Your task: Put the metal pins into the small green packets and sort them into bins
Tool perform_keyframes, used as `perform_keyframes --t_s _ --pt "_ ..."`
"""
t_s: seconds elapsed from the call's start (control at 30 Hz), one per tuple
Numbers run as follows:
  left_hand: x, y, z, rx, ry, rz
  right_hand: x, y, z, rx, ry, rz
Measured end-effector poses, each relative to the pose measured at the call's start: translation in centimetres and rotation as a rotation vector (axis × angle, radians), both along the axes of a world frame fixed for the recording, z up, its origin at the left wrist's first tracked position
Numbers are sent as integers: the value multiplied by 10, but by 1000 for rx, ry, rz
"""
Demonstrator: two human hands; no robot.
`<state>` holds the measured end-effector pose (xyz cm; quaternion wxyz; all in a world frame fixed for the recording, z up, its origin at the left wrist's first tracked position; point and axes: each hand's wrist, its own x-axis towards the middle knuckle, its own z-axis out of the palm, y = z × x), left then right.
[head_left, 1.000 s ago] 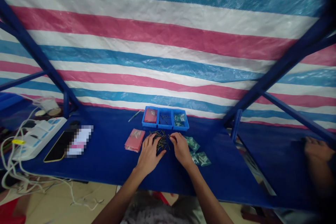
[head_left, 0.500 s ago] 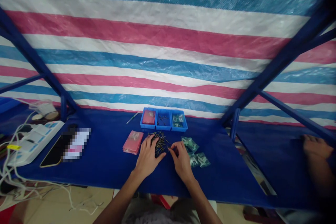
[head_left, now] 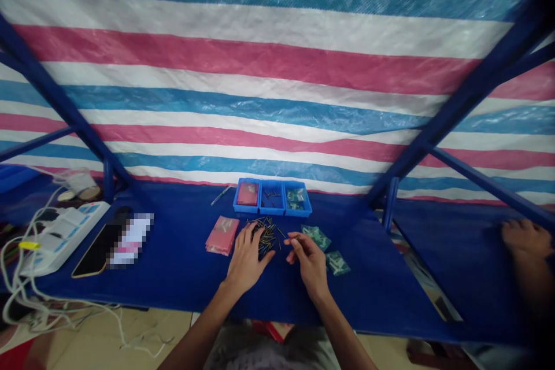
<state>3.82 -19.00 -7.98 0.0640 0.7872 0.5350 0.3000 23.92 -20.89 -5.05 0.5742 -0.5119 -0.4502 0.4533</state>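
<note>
Left hand sits at eight o'clock on the screws, as they look to be, fingers spread and curved over the near-left edge, thumb well out toward six. Over at four, right hand is drawn in narrow, thumb and fingertips close together just beside the pile; whether a screw is pinched there, I can't tell.

So the pile is our centre: tray at twelve, a few dark pieces in its middle compartment, pink packets at nine, green packets from three to four. Looks like picking single screws out of the heap, I'd judge, left hand steadying, right hand doing the fine work. That next move calls for a light fingertip pinch on one thin piece, neighbours undisturbed.

Hard to make out, though: left fingers cover part of the heap, the right hand screens some of the green packets, and the packet contents are too small to read. Away at nine, beyond the pink, a pixelated patch overlaps the phone.
</note>
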Motion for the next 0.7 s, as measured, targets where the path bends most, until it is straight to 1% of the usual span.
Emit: perform_keyframes --t_s 0.1,0.23,0.3,0.4,0.47,0.53,0.7 --pt "0 0 1 -4 7 0 -3 1 1 -6 38 23" --pt "0 0 1 -6 4 -2 -6 4 -2 5 -23 -13" --pt "0 0 1 -6 5 -1 -6 5 -1 39 -110 -30" --pt "0 0 2 -5 3 -6 -3 5 3 124 -297 -64" --pt "0 -1 4 -9 1 -5 -1 5 4 155 -371 -76" --pt "1 -1 4 -14 1 -3 0 5 3 151 -360 -65" --pt "1 -2 4 -20 -6 2 -4 2 -5 140 -216 17"
